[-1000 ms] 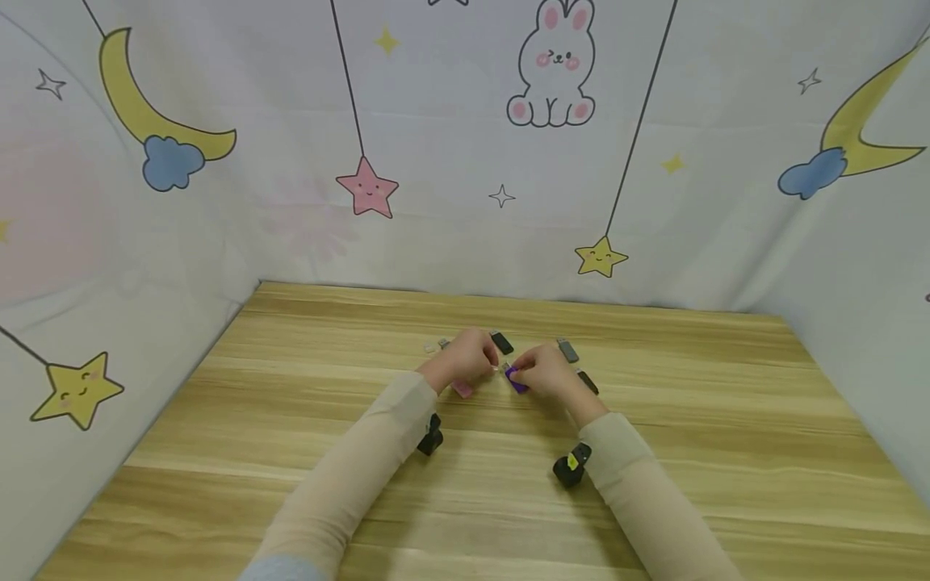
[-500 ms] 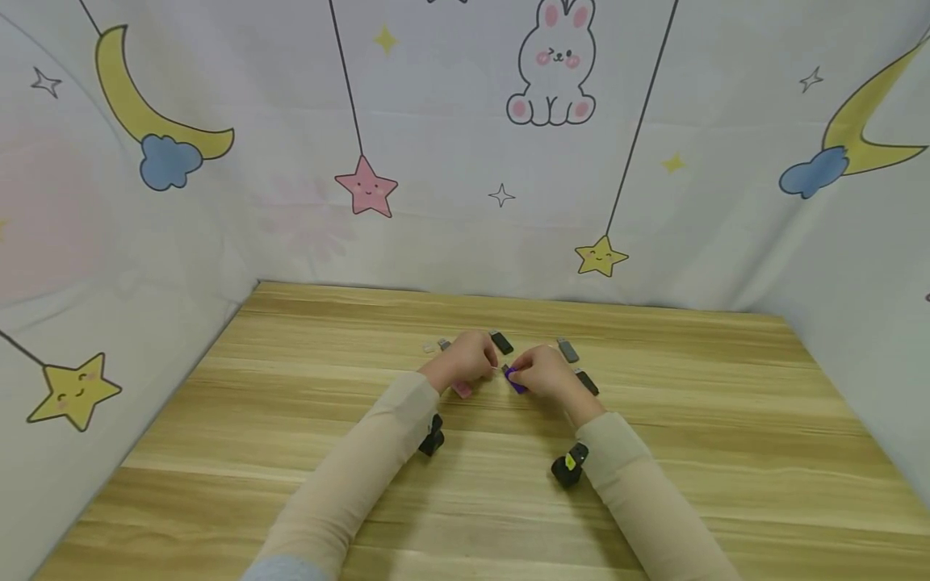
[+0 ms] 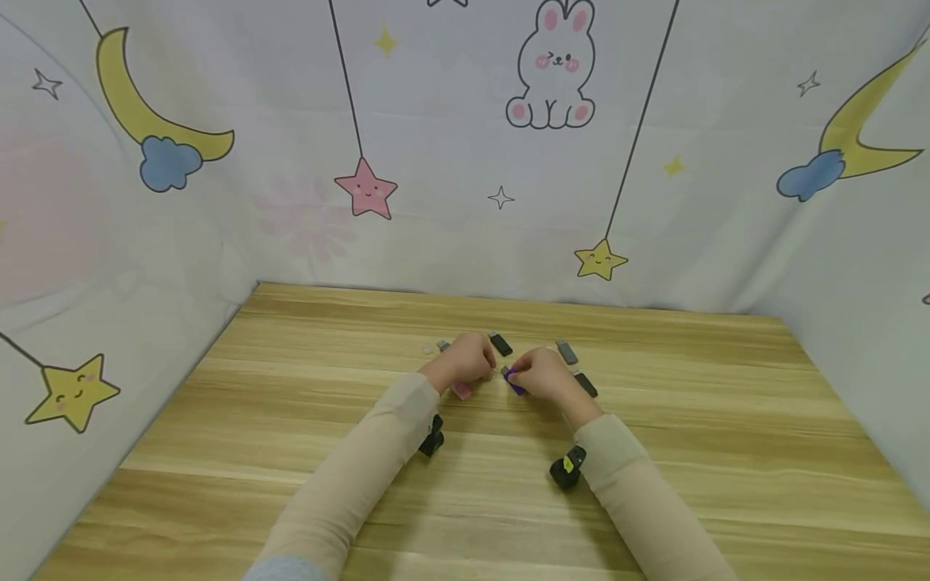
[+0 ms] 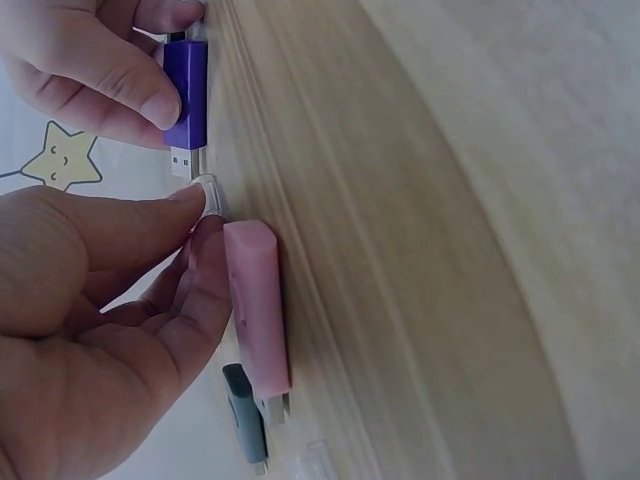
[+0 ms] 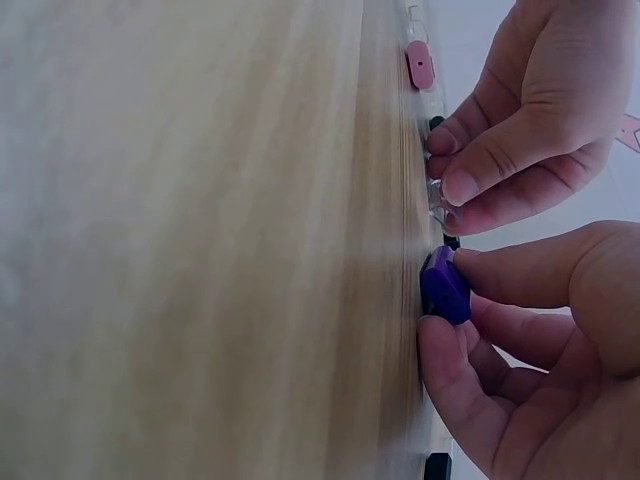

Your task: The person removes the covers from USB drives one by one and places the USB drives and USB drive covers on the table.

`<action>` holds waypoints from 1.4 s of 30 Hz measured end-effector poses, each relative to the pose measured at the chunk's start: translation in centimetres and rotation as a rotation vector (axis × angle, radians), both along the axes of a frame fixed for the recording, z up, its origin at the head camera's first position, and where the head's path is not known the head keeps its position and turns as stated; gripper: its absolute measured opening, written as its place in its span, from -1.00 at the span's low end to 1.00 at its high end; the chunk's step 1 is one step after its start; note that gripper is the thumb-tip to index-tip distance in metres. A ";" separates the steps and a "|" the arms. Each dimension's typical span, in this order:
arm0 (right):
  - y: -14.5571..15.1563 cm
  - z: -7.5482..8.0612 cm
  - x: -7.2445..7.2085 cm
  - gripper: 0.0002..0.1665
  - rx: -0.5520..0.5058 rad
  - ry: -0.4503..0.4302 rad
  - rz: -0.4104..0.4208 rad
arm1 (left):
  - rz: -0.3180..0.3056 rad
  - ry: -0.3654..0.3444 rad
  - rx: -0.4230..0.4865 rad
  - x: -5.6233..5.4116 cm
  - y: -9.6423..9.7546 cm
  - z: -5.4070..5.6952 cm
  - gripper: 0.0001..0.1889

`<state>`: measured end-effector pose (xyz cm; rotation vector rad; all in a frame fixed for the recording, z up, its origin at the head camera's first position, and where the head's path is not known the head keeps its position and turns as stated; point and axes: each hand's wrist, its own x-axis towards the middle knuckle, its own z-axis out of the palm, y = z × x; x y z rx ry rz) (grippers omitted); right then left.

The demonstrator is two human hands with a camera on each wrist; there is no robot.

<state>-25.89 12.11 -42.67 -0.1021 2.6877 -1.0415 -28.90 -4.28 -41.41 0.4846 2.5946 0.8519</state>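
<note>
My left hand [image 3: 467, 360] pinches a small clear plastic cap [image 4: 211, 196] between thumb and fingertip. To its right, my right hand [image 3: 546, 376] holds a purple USB stick [image 4: 187, 95] by its sides, thumb and fingers close over the table. The stick's bare metal plug [image 4: 185, 162] points at the clear cap, a short gap between them in the left wrist view. Beneath the left hand lies a pink USB stick [image 4: 257, 310], partly covered by that hand in the head view. A dark grey USB stick [image 4: 243, 415] lies beside the pink one.
On the wooden table [image 3: 479, 500], a black USB stick [image 3: 501, 344] lies behind the hands. A grey one [image 3: 567, 352] and another black one [image 3: 585, 384] are at the right. Another clear cap [image 3: 427, 349] lies at the left. A printed cloth [image 3: 450, 242] hangs behind.
My right hand has shifted slightly left with the purple USB stick. The left hand keeps its pinch on the clear cap, almost still.
</note>
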 end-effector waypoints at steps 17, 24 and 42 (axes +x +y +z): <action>0.1 -0.4 -0.1 -0.77 0.022 0.014 -0.014 | 0.078 -0.105 0.048 0.1 -0.1 0.1 -0.84; 0.2 -0.3 -0.1 -0.74 0.022 0.018 -0.011 | 0.078 -0.112 0.047 0.0 -0.1 0.1 -0.83; 1.4 -0.1 0.4 -0.65 0.071 0.094 -0.009 | 0.001 -0.050 0.019 -0.1 -0.3 0.0 -0.62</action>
